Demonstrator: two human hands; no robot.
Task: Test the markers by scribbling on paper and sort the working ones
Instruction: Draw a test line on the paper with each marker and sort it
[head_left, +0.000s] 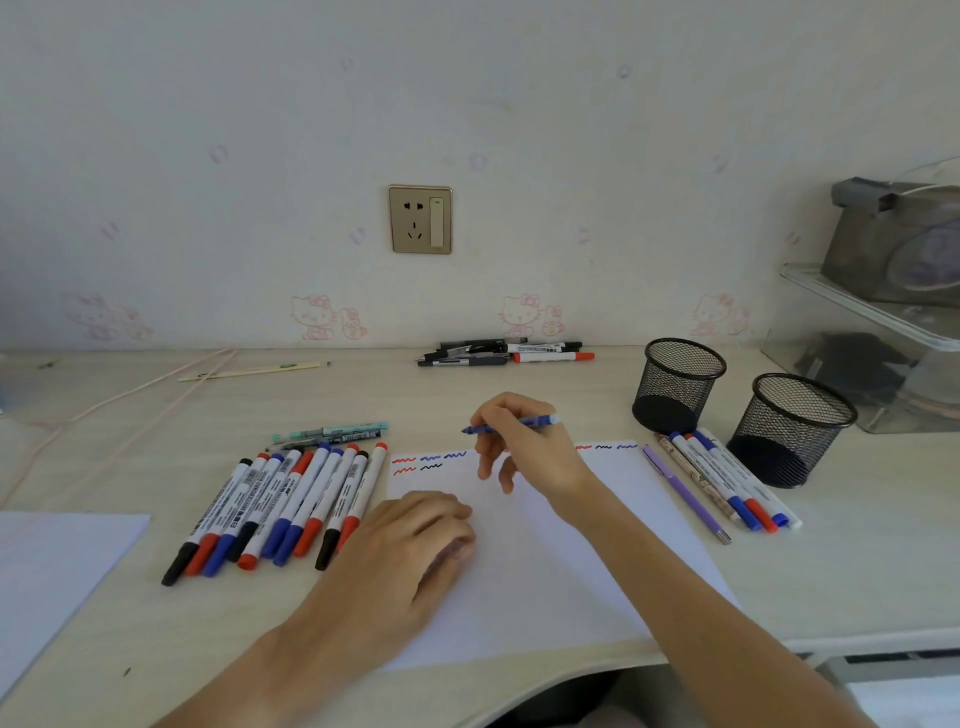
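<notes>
Markers (291, 506) untested, smooth white plastic barrels, lie fanned toward worktop's left edge. My left hand (415, 545) rests loosely curled on the paper (545, 571), steadying it. My right hand (519, 441) pinches a blue marker (511, 423) above the sheet's far edge, mid-test. Next, I judge: scribble beside the squiggles (431, 460). Tested markers (727, 480) lie by the mesh cups (678, 384).

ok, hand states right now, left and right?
Left hand: holds nothing, rests on the paper with fingers loosely curled.
Right hand: grips a blue marker above the paper's top edge.
</notes>
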